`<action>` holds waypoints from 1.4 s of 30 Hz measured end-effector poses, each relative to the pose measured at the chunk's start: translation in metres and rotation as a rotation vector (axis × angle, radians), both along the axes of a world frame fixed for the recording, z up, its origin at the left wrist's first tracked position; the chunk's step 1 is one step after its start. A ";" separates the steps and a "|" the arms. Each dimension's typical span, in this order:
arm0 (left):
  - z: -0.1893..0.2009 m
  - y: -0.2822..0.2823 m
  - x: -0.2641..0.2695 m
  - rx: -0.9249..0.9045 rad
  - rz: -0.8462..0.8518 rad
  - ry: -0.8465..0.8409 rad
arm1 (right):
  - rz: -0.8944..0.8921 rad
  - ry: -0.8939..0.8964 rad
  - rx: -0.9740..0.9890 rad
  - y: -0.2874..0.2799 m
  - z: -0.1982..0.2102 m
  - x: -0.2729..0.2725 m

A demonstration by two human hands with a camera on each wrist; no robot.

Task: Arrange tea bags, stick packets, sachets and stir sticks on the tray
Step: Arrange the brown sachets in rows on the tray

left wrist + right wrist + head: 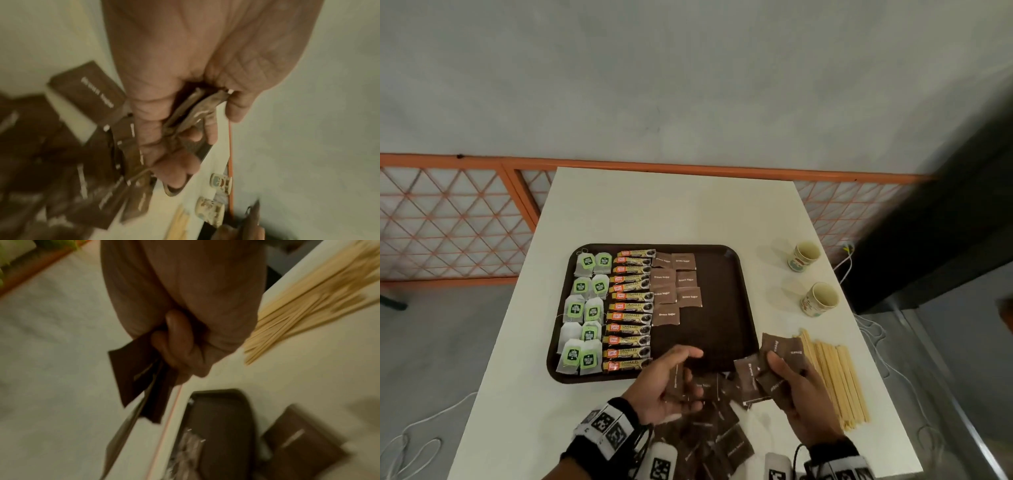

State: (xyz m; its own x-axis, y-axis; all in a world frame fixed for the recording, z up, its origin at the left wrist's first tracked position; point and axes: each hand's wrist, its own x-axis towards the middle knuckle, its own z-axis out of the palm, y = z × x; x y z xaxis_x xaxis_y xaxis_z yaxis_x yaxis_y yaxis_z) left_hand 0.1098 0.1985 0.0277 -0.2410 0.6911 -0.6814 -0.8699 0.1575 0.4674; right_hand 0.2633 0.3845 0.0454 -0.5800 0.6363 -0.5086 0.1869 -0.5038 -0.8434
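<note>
A white rectangular worktop [674, 212] stands against a pale grey wall [688, 78]. Along the foot of that wall runs an orange-framed lattice panel [448, 226] with a diamond grid. The floor [424, 342] is grey, and white cables [410, 442] trail across it on both sides. A dark upright surface [945, 222] rises at the right. The light is dim and even.

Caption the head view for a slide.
Both hands, left hand and right hand, hold brown sugar sachets beside the half-filled tray.
</note>
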 end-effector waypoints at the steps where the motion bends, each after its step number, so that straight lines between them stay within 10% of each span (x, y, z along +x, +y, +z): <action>1: 0.004 0.004 0.001 0.009 0.018 -0.110 | 0.096 0.036 -0.038 -0.006 0.009 -0.008; 6: 0.017 0.004 0.009 0.141 0.092 -0.358 | 0.657 -0.123 0.318 -0.048 0.016 -0.049; 14: -0.006 -0.020 0.008 -0.095 0.120 -0.067 | 0.914 -0.286 0.725 -0.077 -0.002 -0.073; 25: -0.016 -0.050 -0.014 -0.124 0.322 0.108 | 0.617 -0.087 0.319 -0.038 0.007 -0.073; 42: -0.012 -0.050 -0.029 -0.088 0.030 0.309 | 0.555 -0.236 0.454 -0.077 -0.008 -0.094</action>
State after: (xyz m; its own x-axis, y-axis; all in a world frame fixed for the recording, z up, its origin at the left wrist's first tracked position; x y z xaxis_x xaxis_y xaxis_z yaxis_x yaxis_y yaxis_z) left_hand 0.0810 0.1488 0.0154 -0.4649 0.6221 -0.6300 -0.6941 0.1856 0.6955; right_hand 0.1690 0.3073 0.0372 -0.7847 0.4591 -0.4165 0.5133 0.1045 -0.8518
